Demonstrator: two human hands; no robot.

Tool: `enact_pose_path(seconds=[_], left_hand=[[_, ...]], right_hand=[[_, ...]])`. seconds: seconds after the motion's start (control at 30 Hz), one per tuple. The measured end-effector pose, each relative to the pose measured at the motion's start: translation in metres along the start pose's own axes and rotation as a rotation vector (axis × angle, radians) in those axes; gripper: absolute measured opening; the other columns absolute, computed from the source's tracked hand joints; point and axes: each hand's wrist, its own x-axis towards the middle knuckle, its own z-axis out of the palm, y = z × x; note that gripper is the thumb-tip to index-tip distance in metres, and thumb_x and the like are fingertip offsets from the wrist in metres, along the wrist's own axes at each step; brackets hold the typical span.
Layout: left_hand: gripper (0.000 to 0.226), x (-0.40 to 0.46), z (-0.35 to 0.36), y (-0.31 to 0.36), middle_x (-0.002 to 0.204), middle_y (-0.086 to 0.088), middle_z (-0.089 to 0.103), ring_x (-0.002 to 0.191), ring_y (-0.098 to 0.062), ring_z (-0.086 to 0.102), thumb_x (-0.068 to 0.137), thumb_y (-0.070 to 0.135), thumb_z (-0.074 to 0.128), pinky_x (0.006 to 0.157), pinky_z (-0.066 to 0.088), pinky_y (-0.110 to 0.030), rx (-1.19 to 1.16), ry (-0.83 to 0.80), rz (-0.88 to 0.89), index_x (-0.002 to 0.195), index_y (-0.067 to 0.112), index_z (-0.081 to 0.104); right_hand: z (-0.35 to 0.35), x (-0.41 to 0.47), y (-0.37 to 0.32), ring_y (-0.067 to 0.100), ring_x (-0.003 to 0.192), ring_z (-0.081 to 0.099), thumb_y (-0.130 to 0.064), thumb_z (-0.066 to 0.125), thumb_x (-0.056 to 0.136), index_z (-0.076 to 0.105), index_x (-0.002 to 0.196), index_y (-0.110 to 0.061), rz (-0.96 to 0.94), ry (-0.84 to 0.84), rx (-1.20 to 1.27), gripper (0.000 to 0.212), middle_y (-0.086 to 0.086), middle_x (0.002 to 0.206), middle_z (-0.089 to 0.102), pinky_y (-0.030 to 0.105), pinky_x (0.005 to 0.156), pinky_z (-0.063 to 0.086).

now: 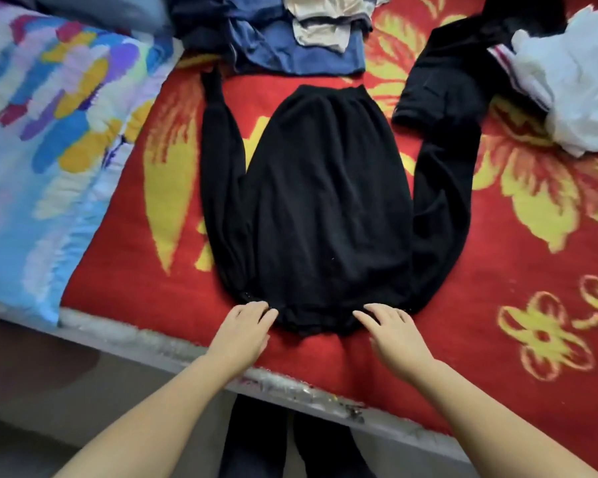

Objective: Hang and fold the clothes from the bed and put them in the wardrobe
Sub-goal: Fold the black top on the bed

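Observation:
A black long-sleeved top [325,208] lies spread flat on the red flowered blanket [135,270], its neckline toward me and its hem at the far end. Both sleeves run up along its sides. My left hand [244,331] rests with its fingertips on the left side of the neckline. My right hand [392,331] touches the right side of the neckline, fingers slightly bent. Neither hand clearly grips the cloth.
Beyond the top lies a pile of blue [290,46] and beige clothes [325,19]. A black garment [446,74] and a white one [573,81] lie at the right. A colourful quilt [49,132] covers the left. The bed's edge [221,367] runs below my hands.

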Motion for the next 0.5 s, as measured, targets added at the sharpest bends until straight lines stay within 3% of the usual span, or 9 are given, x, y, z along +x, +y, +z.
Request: enact_pose_path(seconds=[0.1, 0.17, 0.23, 0.33, 0.4, 0.43, 0.5], left_hand=[[0.077, 0.019, 0.014, 0.018, 0.106, -0.006, 0.065, 0.097, -0.022, 0.064, 0.044, 0.037, 0.09, 0.084, 0.055, -0.041, 0.024, -0.056, 0.086, 0.114, 0.014, 0.067], [0.085, 0.033, 0.022, 0.026, 0.101, -0.005, 0.066, 0.091, -0.021, 0.065, 0.036, 0.036, 0.092, 0.08, 0.056, -0.041, -0.006, -0.108, 0.029, 0.114, 0.015, 0.068], [0.071, 0.045, 0.015, 0.029, 0.092, -0.002, 0.064, 0.081, -0.021, 0.062, 0.039, 0.023, 0.089, 0.071, 0.052, -0.033, 0.022, -0.121, -0.007, 0.107, 0.017, 0.07], [0.041, 0.047, 0.0, 0.027, 0.071, 0.002, 0.055, 0.06, -0.018, 0.056, 0.04, 0.009, 0.082, 0.047, 0.035, -0.023, 0.019, -0.099, -0.006, 0.076, 0.02, 0.066], [0.039, 0.041, -0.009, 0.021, 0.064, 0.005, 0.05, 0.052, -0.015, 0.052, 0.035, 0.01, 0.084, 0.041, 0.034, -0.02, -0.029, -0.135, 0.0, 0.066, 0.023, 0.064], [0.035, 0.037, -0.01, 0.018, 0.069, 0.004, 0.053, 0.057, -0.015, 0.055, 0.044, 0.011, 0.083, 0.045, 0.04, -0.021, -0.052, -0.147, 0.03, 0.072, 0.022, 0.066], [0.03, 0.028, -0.014, 0.02, 0.096, -0.003, 0.058, 0.087, -0.022, 0.058, 0.076, 0.008, 0.064, 0.07, 0.047, -0.03, -0.124, -0.233, 0.059, 0.104, 0.018, 0.066]], right_hand=[[0.018, 0.014, -0.002, 0.022, 0.084, 0.068, -0.021, 0.091, 0.03, 0.072, 0.102, -0.022, -0.003, -0.014, -0.068, 0.074, 0.003, 0.095, 0.068, 0.041, 0.072, 0.055], [0.02, 0.026, -0.003, 0.024, 0.071, 0.062, -0.014, 0.089, 0.029, 0.07, 0.093, -0.02, 0.024, 0.039, -0.088, 0.067, 0.002, 0.082, 0.062, 0.04, 0.066, 0.053], [0.005, 0.034, -0.007, 0.024, 0.068, 0.058, -0.009, 0.086, 0.037, 0.066, 0.085, -0.018, 0.054, 0.065, -0.125, 0.052, 0.003, 0.075, 0.056, 0.039, 0.064, 0.049], [-0.01, 0.031, -0.008, 0.027, 0.103, 0.052, -0.007, 0.056, 0.082, 0.056, 0.111, -0.017, -0.008, -0.039, -0.124, 0.031, 0.006, 0.107, 0.054, 0.037, 0.087, 0.038], [-0.012, 0.026, -0.004, 0.027, 0.109, 0.048, -0.007, 0.045, 0.087, 0.054, 0.116, -0.017, -0.03, -0.095, -0.087, 0.032, 0.006, 0.114, 0.052, 0.036, 0.087, 0.035], [-0.015, 0.022, -0.002, 0.027, 0.11, 0.048, -0.007, 0.043, 0.088, 0.054, 0.116, -0.018, -0.036, -0.11, -0.072, 0.032, 0.005, 0.115, 0.052, 0.036, 0.087, 0.035], [-0.017, 0.016, 0.002, 0.026, 0.112, 0.048, -0.007, 0.043, 0.089, 0.055, 0.117, -0.019, -0.073, -0.222, -0.091, 0.033, 0.004, 0.117, 0.051, 0.036, 0.087, 0.034]])
